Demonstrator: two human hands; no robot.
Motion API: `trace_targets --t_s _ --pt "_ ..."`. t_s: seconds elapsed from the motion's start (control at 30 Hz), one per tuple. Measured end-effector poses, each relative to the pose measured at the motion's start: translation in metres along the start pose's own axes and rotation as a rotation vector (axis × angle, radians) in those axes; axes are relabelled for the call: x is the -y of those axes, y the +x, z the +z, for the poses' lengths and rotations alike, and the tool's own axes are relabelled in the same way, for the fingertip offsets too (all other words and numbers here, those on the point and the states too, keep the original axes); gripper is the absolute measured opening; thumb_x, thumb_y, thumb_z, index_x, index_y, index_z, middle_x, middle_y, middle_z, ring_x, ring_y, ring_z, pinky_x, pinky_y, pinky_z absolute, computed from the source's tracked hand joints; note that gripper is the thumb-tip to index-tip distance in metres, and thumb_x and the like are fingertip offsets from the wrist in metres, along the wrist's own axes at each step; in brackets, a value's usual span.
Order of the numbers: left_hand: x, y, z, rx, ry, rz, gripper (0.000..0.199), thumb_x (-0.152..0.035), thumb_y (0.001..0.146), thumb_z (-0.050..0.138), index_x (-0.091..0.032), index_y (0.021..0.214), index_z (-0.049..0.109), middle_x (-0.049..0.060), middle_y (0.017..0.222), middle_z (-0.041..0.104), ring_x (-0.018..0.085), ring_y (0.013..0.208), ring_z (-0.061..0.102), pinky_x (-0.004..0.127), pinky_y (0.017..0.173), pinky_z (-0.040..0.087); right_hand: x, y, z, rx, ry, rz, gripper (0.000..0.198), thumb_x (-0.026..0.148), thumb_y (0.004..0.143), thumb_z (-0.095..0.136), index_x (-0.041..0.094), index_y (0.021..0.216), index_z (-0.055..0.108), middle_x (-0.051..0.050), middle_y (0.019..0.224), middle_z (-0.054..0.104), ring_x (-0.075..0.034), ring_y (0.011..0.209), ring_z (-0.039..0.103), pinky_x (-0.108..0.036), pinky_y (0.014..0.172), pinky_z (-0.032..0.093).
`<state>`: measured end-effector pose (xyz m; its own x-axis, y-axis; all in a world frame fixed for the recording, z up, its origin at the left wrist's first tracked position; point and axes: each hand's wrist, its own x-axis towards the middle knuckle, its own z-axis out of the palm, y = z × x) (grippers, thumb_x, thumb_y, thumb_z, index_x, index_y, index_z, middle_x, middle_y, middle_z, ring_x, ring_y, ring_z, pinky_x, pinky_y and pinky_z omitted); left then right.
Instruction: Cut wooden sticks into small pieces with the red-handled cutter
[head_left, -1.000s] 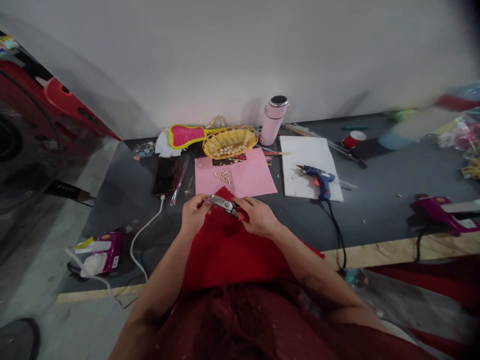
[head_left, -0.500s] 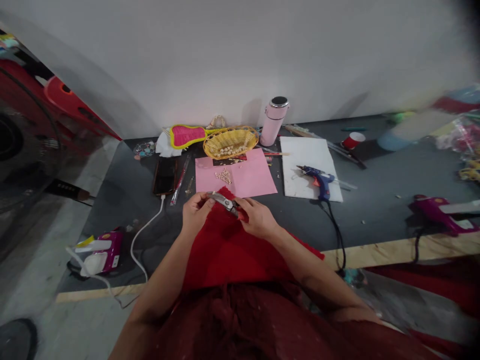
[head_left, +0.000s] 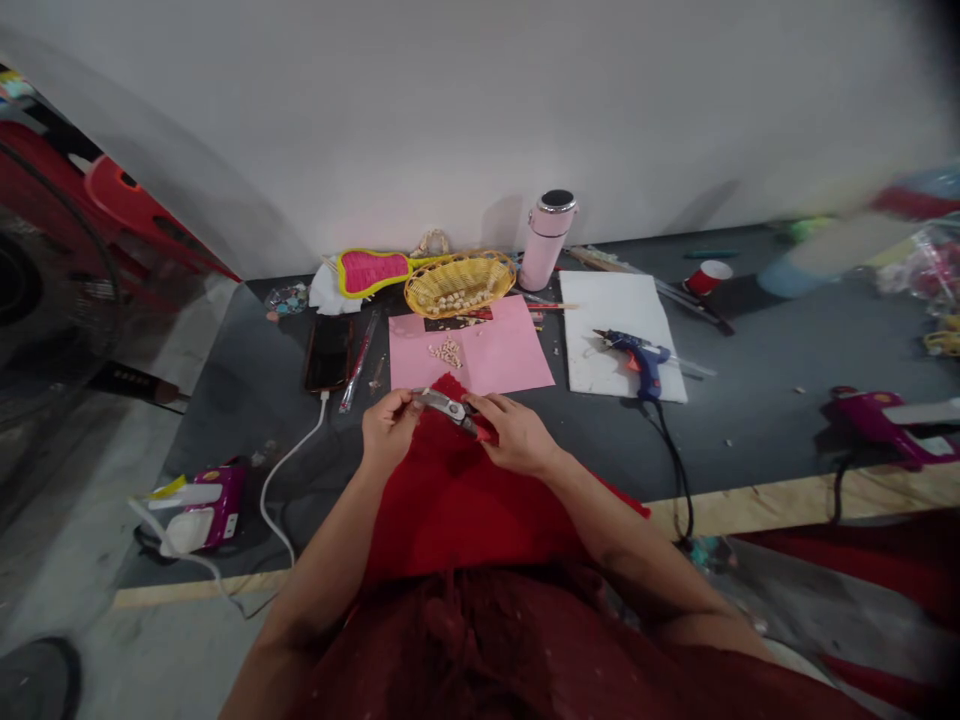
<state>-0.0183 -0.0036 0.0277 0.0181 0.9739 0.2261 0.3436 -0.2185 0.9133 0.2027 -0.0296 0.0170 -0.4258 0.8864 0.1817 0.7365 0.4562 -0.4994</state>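
Observation:
My right hand (head_left: 519, 436) is wrapped round the red handles of a pair of pruning shears (head_left: 448, 404), whose metal jaws point left. At the jaw tips, my left hand (head_left: 388, 428) is closed in a pinch; something small and pale shows by its fingertips, too small to name. Under both hands a red cloth (head_left: 472, 500) spreads over the table edge and up against the body. Just beyond the hands, a pile of small pale pieces (head_left: 448, 351) lies on a sheet of pink paper (head_left: 506, 350).
A yellow woven basket (head_left: 487, 275) with pale pieces stands behind the paper, beside a pink flask (head_left: 546, 245). Right of it, a blue glue gun (head_left: 637, 358) rests on a white board (head_left: 600, 300). A phone (head_left: 328, 352) with a white cable and a purple device (head_left: 225, 505) lie left.
The shears' jaws look slightly more spread at the left fingertips. Both hands stay almost in place; the view has shifted very slightly.

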Motion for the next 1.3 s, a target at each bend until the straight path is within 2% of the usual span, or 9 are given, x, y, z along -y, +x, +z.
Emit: trace_targets --t_s 0.23,0.43,0.6,0.8,0.97,1.2,1.3 --pt "-0.0045 -0.0036 0.0015 0.003 -0.006 -0.006 0.015 -0.030 0.081 0.061 -0.017 0.083 0.069 0.000 0.065 0.063 0.012 0.058 0.053 0.021 0.058 0.041 0.0050 -0.0027 -0.0005 0.001 0.024 0.028 0.049 0.018 0.080 0.048 0.019 0.129 0.046 -0.010 0.117 0.061 -0.022 0.100 0.061 -0.035 0.086 0.049" --pt "-0.0044 -0.0037 0.0044 -0.034 -0.064 -0.026 0.018 -0.031 0.080 0.062 -0.017 0.090 0.069 0.003 0.081 0.069 0.015 0.072 0.061 0.024 0.070 0.046 0.0086 -0.0009 0.0033 -0.005 -0.007 0.061 0.049 0.020 0.081 0.050 0.017 0.130 0.044 -0.011 0.122 0.059 -0.022 0.104 0.059 -0.035 0.088 0.048" --pt "-0.0029 -0.0023 0.0020 -0.051 0.034 -0.004 0.016 -0.030 0.080 0.061 -0.018 0.084 0.071 0.001 0.069 0.065 0.013 0.062 0.055 0.022 0.059 0.040 0.0070 0.0003 0.0014 0.009 -0.062 0.042 0.059 0.020 0.080 0.051 0.021 0.137 0.037 -0.010 0.127 0.056 -0.023 0.108 0.056 -0.037 0.091 0.047" --pt "-0.0011 -0.0013 0.0003 -0.030 0.010 -0.013 0.014 -0.030 0.078 0.063 -0.018 0.078 0.071 -0.002 0.056 0.056 0.011 0.052 0.044 0.021 0.052 0.033 0.0037 0.0004 0.0004 0.018 -0.053 0.013 0.065 0.019 0.077 0.053 0.021 0.139 0.035 -0.011 0.128 0.055 -0.024 0.112 0.054 -0.041 0.094 0.045" --pt "0.0001 -0.0009 -0.0004 0.001 -0.013 -0.017 0.015 -0.031 0.078 0.064 -0.017 0.079 0.070 -0.001 0.059 0.057 0.011 0.053 0.046 0.021 0.053 0.034 0.0017 -0.0010 -0.0003 0.003 0.010 -0.014 0.056 0.018 0.078 0.051 0.021 0.134 0.042 -0.010 0.127 0.056 -0.023 0.111 0.056 -0.038 0.095 0.046" --pt "-0.0070 -0.0043 0.0006 0.011 0.032 0.006 0.017 -0.031 0.083 0.059 -0.017 0.080 0.068 -0.002 0.059 0.059 0.011 0.054 0.050 0.021 0.055 0.038 0.0069 -0.0023 -0.0007 0.012 0.034 0.036 0.051 0.018 0.080 0.050 0.020 0.130 0.045 -0.010 0.117 0.061 -0.021 0.100 0.060 -0.035 0.087 0.049" --pt "-0.0086 -0.0035 0.0027 -0.029 -0.006 -0.014 0.019 -0.032 0.083 0.060 -0.017 0.086 0.069 0.001 0.070 0.066 0.013 0.063 0.057 0.022 0.060 0.043 0.0076 -0.0013 0.0018 -0.005 0.021 0.047 0.052 0.017 0.079 0.051 0.021 0.131 0.044 -0.010 0.122 0.059 -0.022 0.105 0.059 -0.035 0.089 0.048"
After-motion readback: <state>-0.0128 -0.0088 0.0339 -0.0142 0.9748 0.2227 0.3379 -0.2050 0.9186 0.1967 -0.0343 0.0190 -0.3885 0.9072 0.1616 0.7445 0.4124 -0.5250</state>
